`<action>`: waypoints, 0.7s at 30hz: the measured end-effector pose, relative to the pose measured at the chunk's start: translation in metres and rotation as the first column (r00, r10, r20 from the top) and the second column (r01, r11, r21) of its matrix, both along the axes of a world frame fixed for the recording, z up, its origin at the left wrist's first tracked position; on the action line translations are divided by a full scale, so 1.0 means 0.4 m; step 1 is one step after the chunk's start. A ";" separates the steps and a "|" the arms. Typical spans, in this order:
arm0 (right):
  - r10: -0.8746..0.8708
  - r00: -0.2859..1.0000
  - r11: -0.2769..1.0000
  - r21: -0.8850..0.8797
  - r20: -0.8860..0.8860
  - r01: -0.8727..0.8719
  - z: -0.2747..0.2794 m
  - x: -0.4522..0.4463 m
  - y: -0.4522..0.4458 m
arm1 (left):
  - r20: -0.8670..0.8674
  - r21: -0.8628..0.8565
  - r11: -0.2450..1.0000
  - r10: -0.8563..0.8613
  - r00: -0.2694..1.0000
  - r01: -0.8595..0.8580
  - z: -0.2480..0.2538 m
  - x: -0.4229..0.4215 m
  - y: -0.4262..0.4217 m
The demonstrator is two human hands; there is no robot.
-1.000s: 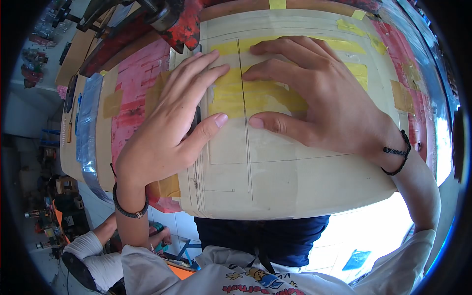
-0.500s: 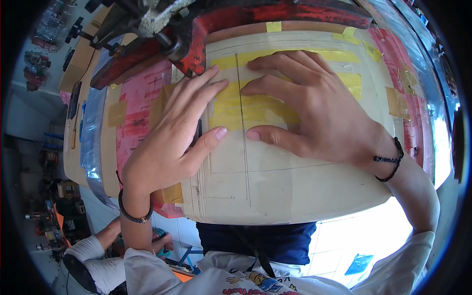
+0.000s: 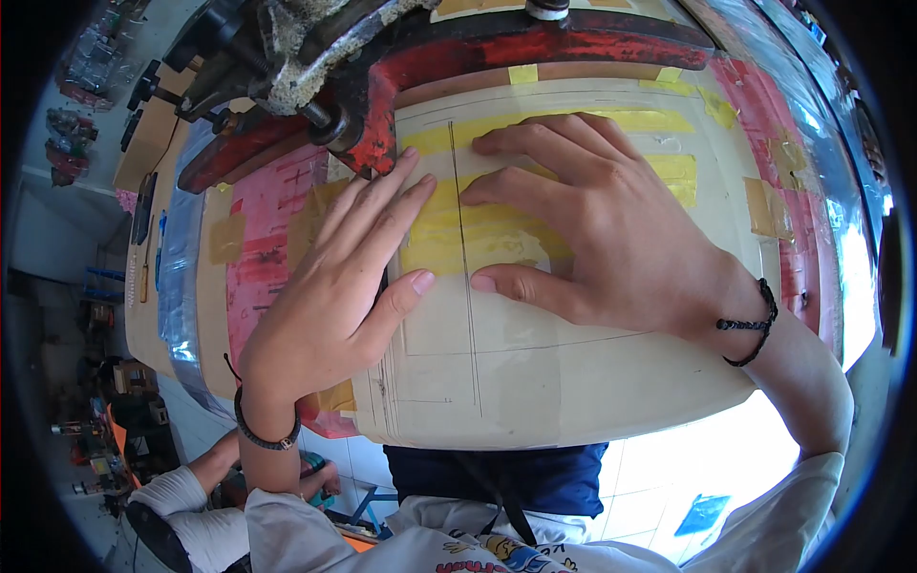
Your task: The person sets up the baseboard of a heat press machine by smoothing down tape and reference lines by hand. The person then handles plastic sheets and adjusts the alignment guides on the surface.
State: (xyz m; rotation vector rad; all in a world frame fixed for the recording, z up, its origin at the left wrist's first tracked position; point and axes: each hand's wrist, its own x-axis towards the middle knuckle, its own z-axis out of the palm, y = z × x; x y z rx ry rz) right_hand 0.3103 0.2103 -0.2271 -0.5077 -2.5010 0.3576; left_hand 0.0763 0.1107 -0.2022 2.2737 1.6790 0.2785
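Note:
A cream sheet (image 3: 535,382) with ruled dark lines lies on the work surface in front of me. Strips of yellow tape (image 3: 669,170) run across its upper part. My left hand (image 3: 330,301) rests on the sheet's left side, fingers stretched out, fingertips just below the red metal frame (image 3: 554,43). Flat on the right of the long double line (image 3: 463,248), my right hand (image 3: 607,224) has its fingers spread and slightly bent. The tips of its index finger and thumb lie close to that line. Neither hand grips anything.
Pink-red taped panels (image 3: 272,229) flank the sheet on both sides. A dark clamp screw (image 3: 330,124) hangs over the upper left. Slim tools (image 3: 145,229) lie at the far left. Another person's leg (image 3: 191,506) shows at the lower left.
The view has tilted a little, so the sheet, red frame and both hands appear slightly lower. Against the sheet, both hands stay nearly where they were.

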 end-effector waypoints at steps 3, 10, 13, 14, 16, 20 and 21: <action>-0.004 1.000 1.000 0.004 -0.004 0.004 -0.001 0.000 -0.001 | -0.008 -0.007 1.000 0.008 1.000 -0.008 0.001 0.002 -0.002; 0.004 1.000 1.000 0.005 -0.001 -0.004 0.006 0.002 0.001 | -0.009 0.014 0.999 -0.038 0.999 0.039 0.005 0.007 -0.003; 0.002 1.000 0.999 0.035 -0.030 -0.001 0.001 0.000 -0.001 | -0.025 0.028 0.998 -0.050 0.998 0.051 0.002 0.007 -0.007; 0.001 0.999 0.999 0.048 -0.046 0.002 0.000 -0.001 -0.002 | -0.040 0.044 0.997 -0.057 0.998 0.059 0.002 0.008 -0.007; 0.004 0.999 0.999 0.040 -0.036 -0.003 0.003 -0.001 -0.003 | -0.055 0.062 0.996 -0.066 0.996 0.069 0.004 0.009 -0.008; 0.013 1.000 1.000 0.026 -0.017 -0.013 0.012 0.000 -0.001 | -0.052 0.090 0.992 -0.089 0.995 0.094 0.005 0.005 -0.013; 0.014 1.000 0.999 0.045 -0.014 -0.013 0.017 0.000 0.003 | -0.049 0.101 0.990 -0.095 0.994 0.100 0.003 0.003 -0.009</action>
